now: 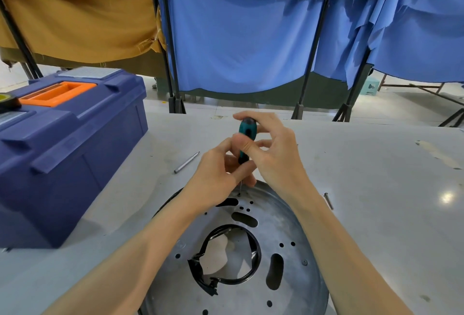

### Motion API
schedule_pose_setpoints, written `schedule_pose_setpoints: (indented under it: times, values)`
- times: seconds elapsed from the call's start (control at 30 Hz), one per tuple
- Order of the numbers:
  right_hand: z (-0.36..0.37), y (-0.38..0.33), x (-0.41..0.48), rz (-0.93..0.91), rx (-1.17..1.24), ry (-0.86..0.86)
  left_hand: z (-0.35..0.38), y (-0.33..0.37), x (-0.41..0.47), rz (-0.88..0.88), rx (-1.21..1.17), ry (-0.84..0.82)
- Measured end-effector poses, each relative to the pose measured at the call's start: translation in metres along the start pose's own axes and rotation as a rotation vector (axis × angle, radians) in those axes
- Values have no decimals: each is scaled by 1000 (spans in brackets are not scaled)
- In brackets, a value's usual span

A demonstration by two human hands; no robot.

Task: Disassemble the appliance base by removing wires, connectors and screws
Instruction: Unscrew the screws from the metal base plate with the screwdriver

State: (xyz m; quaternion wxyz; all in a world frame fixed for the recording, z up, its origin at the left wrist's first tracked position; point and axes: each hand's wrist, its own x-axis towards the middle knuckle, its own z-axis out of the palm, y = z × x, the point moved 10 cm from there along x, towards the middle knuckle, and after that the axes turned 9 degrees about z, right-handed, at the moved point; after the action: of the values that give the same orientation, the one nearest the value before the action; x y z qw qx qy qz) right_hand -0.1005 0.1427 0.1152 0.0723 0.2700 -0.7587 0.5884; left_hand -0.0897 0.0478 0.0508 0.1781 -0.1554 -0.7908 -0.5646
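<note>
The appliance base (283, 229) is a round grey metal plate with slots and holes, lying flat on the table in front of me. Black wires (226, 282) loop round its central opening. A teal and black screwdriver (247, 136) stands upright with its thin tip on a screw (239, 194) near the plate's far rim. My right hand (273, 154) grips the handle, fingers curled round its top. My left hand (218, 176) pinches the lower end of the handle and the shaft.
A blue toolbox (65, 154) with an orange handle stands at the left on the grey table (376, 189). A loose screwdriver bit (187, 162) lies left of my hands, and a small metal pin (328, 201) lies right of the plate. Blue and mustard curtains hang behind.
</note>
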Motion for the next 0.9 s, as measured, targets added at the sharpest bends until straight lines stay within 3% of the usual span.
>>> schedule_pose_setpoints:
  times: [0.1, 0.3, 0.43, 0.57, 0.8, 0.9]
  values:
    - [-3, 1, 0, 1, -45, 45, -2, 1, 0, 23, 38, 30]
    - [-10, 1, 2, -6, 18, 45, -1, 0, 1, 7, -117, 14]
    - [-1, 1, 1, 0, 49, -1, -5, -4, 1, -10, -69, 60]
    - [-10, 2, 2, -3, -27, 85, -11, -1, 0, 14, -60, 101]
    - [-7, 3, 1, 3, 25, 44, -7, -1, 1, 5, -91, 70]
    - [-5, 2, 1, -9, -19, 60, -10, -1, 2, 19, 4, 99]
